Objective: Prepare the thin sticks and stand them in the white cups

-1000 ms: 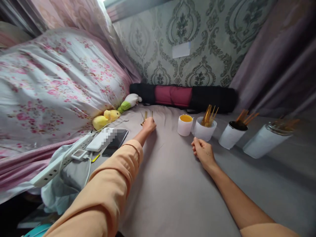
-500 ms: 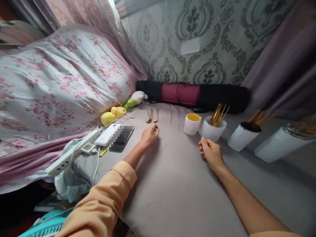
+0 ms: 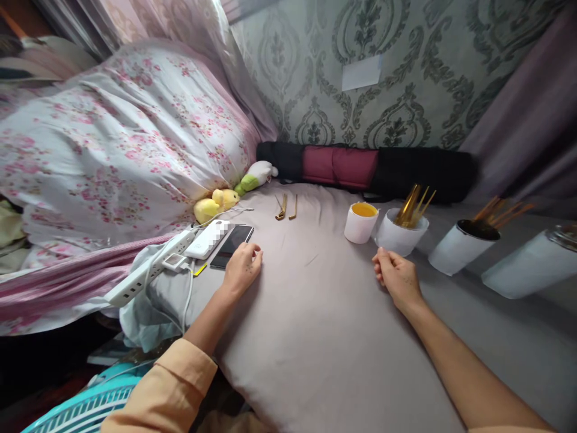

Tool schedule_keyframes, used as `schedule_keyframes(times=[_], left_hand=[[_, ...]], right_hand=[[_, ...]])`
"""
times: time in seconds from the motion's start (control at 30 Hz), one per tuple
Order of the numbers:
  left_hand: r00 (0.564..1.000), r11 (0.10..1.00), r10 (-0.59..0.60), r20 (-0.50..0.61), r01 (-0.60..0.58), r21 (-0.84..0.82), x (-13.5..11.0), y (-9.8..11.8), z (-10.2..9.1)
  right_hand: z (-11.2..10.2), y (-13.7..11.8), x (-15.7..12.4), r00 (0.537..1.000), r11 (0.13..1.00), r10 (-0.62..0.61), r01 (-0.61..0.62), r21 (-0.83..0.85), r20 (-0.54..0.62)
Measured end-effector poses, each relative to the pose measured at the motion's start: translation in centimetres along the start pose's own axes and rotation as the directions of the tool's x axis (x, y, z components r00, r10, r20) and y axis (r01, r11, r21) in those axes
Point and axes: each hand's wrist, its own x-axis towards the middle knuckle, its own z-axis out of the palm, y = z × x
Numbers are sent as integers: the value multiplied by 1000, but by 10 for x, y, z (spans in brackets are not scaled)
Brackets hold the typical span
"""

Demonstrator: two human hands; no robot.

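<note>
Looks out from the wearer's head, forward and downward along the grey bedsheet, facing the damask wallpaper beyond. Sits above and behind the left hand and right hand, near both, well apart from the wall. Spreads wide, from the floral fabric at left to the white-wrapped jar cropped at right, catching the turquoise fan bottom left. Serves as the single view.
</note>
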Motion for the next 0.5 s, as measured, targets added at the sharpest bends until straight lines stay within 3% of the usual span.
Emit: schedule_keyframes(times=[0.13, 0.2, 0.33, 0.5], left_hand=[[997, 994, -62, -41, 65, 82, -2, -20, -11], [997, 994, -56, -47, 60, 89, 4, -20, -13], [999, 999, 41, -5, -41, 30, 35, 10, 2], [988, 993, 120, 99, -120, -3, 101, 55, 42]], right_hand=[[0, -1, 0, 1000, 1000, -3, 3, -7, 5], [1, -2, 0, 1000, 1000, -4, 4, -9, 7], [0, -2, 0, 1000, 1000, -12, 13, -18, 8], [0, -1, 1, 1000, 999, -29, 28, -26, -12]])
